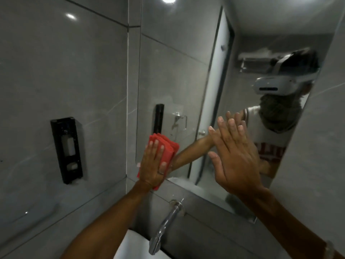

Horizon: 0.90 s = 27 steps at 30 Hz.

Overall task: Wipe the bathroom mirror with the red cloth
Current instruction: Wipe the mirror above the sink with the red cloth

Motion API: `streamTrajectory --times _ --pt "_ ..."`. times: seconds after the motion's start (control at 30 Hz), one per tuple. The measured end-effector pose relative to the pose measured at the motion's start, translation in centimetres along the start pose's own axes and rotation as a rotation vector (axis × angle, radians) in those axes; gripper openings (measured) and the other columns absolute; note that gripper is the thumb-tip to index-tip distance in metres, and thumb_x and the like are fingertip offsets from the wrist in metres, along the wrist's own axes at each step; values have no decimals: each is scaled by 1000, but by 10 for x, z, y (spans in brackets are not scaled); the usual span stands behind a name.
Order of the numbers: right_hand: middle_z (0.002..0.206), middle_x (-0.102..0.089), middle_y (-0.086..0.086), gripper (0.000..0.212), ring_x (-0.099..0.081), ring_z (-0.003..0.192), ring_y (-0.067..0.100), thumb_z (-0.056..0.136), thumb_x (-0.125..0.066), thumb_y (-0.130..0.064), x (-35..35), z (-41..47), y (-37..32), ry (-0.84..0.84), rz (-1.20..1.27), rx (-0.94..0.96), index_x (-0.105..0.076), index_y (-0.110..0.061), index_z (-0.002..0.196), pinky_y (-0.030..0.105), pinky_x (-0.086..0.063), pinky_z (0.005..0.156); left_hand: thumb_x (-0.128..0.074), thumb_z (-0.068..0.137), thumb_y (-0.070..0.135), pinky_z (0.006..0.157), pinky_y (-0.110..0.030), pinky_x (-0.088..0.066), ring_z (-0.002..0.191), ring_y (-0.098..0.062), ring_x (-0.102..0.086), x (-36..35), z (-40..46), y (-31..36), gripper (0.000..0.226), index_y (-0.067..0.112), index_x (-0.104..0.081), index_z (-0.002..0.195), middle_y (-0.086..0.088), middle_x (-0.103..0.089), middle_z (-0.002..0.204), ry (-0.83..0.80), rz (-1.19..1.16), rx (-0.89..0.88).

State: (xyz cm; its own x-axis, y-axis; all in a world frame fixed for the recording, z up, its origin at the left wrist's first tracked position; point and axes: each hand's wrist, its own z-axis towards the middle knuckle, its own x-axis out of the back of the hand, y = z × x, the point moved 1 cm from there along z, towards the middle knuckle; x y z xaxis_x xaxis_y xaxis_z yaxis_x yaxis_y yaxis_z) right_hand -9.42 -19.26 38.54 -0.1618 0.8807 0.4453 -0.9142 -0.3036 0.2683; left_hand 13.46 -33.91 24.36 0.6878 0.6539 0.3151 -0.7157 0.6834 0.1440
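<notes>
The bathroom mirror (177, 75) fills the wall ahead, tall and frameless. My left hand (153, 163) lies flat on the folded red cloth (166, 146) and presses it against the mirror's lower left corner. A ring shows on one finger. My right hand (235, 156) rests flat on the glass further right, fingers spread and pointing up, holding nothing. Both arms and a person wearing a white headset are reflected in the mirror.
A black soap dispenser (66, 149) hangs on the grey tiled wall at the left. A chrome tap (166, 227) sticks out of the wall below the mirror, above a white basin (130, 245). Grey tiles border the mirror at the right.
</notes>
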Motion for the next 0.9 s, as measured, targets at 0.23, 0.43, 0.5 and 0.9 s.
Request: streamTrajectory --times 0.23,0.43,0.5,0.9 --pt "167 -27 16 59 -9 161 27 105 -37 -37 29 -50 43 62 -41 32 -33 -9 156 45 -6 132 -24 106 35 132 -48 -3 161 -40 -10 -10 15 2 66 -2 -18 161 -22 -12 171 247 -194 752" --pt "166 -23 15 60 -3 160 24 102 -39 -32 51 -77 64 10 -81 -80 -39 -4 155 43 -7 132 -15 111 41 131 -56 -11 158 -44 -17 -52 12 122 67 -4 -20 160 -28 -20 169 245 -92 513" --pt "165 -22 14 60 -11 157 26 100 -42 -30 62 -82 69 -11 -103 -112 -40 -4 154 41 -4 132 -18 112 44 130 -57 -14 158 -44 -17 -66 8 170 65 6 -12 164 -28 -20 169 217 -67 400" --pt "168 -19 17 64 -5 159 25 100 -34 -34 130 -94 114 -73 -252 -235 -36 -3 156 35 6 132 -52 106 46 131 -48 -15 161 -27 -19 -72 26 247 65 24 -31 163 -2 -12 175 -42 1 -555"
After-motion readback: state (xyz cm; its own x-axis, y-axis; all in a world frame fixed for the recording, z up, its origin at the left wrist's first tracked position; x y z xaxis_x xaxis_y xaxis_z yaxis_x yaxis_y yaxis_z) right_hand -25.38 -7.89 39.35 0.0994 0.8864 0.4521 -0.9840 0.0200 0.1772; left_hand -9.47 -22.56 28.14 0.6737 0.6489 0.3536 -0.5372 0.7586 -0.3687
